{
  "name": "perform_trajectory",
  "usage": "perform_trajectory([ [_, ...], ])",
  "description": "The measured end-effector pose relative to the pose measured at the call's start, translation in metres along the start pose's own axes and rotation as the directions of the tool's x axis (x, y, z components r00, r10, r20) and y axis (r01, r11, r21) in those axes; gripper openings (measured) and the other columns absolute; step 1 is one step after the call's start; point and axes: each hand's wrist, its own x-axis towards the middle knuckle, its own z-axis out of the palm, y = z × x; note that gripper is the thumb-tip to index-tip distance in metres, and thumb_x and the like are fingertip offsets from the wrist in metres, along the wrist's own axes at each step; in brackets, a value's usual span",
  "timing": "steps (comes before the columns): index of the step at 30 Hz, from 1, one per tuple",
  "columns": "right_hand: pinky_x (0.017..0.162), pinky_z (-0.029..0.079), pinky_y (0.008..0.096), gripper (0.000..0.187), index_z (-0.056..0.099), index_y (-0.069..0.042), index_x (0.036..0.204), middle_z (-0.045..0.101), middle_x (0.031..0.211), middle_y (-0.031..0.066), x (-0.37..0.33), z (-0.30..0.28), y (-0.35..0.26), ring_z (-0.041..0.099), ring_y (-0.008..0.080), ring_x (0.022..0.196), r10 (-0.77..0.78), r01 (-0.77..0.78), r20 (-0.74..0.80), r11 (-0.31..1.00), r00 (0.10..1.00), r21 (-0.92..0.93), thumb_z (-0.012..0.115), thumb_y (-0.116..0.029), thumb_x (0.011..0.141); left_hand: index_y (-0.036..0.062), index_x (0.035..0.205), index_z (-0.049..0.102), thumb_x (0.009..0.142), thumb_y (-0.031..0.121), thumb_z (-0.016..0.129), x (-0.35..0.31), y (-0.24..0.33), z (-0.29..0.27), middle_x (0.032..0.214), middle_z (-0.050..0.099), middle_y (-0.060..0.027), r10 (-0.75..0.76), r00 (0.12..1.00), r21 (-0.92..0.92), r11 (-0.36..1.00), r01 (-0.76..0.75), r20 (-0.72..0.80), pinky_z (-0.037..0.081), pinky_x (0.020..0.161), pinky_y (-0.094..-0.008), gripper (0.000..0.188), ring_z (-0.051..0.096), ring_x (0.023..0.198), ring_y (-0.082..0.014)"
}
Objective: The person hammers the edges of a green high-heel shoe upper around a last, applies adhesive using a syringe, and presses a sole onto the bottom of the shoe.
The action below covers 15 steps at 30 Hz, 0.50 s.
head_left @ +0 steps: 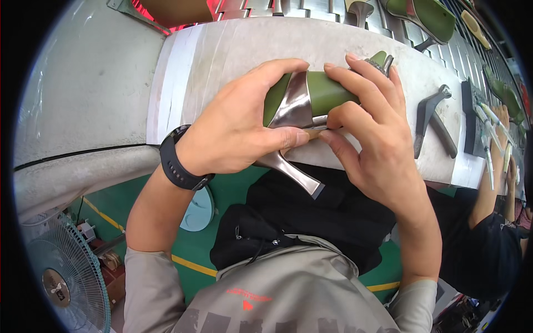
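Observation:
Above the near edge of the worktable (222,50), a high-heeled sandal on a green shoe last (330,91) lies sideways between my hands. A shiny pewter strap (294,102) wraps across the last, and the slim metallic heel (297,175) points down toward me. My left hand (239,116) grips one end, its thumb along the sole edge and its fingers over the far side. Over the other end curl the fingers of my right hand (372,119), with thumb and forefinger close together at the sole edge beside the strap. What lies between those two fingertips is hidden.
Lasting pincers (433,119) and a dark block (472,119) lie to the right. Beyond the table runs a slatted metal conveyor (316,8) carrying another green-lasted shoe (425,19). At right is a co-worker's hand (502,125) near white brush-like sticks. A fan (66,272) stands lower left.

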Motion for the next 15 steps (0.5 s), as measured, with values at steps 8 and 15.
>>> perform_trajectory([
  [8, 0.120, 0.033, 0.0655, 0.025, 0.061, -0.006, 0.087, 0.065, 0.142, 0.0150, 0.015, -0.002, -0.029, 0.052, 0.0420, 0.144, 0.187, -0.188, 0.044, 0.982, 0.981, 0.020, 0.083, -0.001, 0.075, 0.0011, 0.152, 0.052, 0.081, 0.010, 0.087, 0.002, 0.012, 0.014, 0.136, 0.065, -0.0142, -0.142, 0.987, 0.023, 0.989, 0.144, -0.075, 0.049, 0.109, -0.0351, 0.079, 0.062, 0.125, -0.0223],
  [15, 0.119, 0.040, 0.0556, 0.025, 0.064, -0.004, 0.090, 0.063, 0.146, 0.0167, -0.004, -0.015, 0.007, 0.049, 0.0459, 0.146, 0.070, -0.076, 0.054, 0.991, 0.996, 0.106, 0.083, 0.001, 0.075, 0.0012, 0.152, 0.053, 0.082, 0.019, 0.089, 0.014, 0.000, 0.000, 0.135, 0.066, -0.0162, -0.004, 0.999, 0.022, 1.000, 0.003, 0.037, 0.049, 0.110, -0.0373, 0.081, 0.063, 0.126, -0.0272],
])
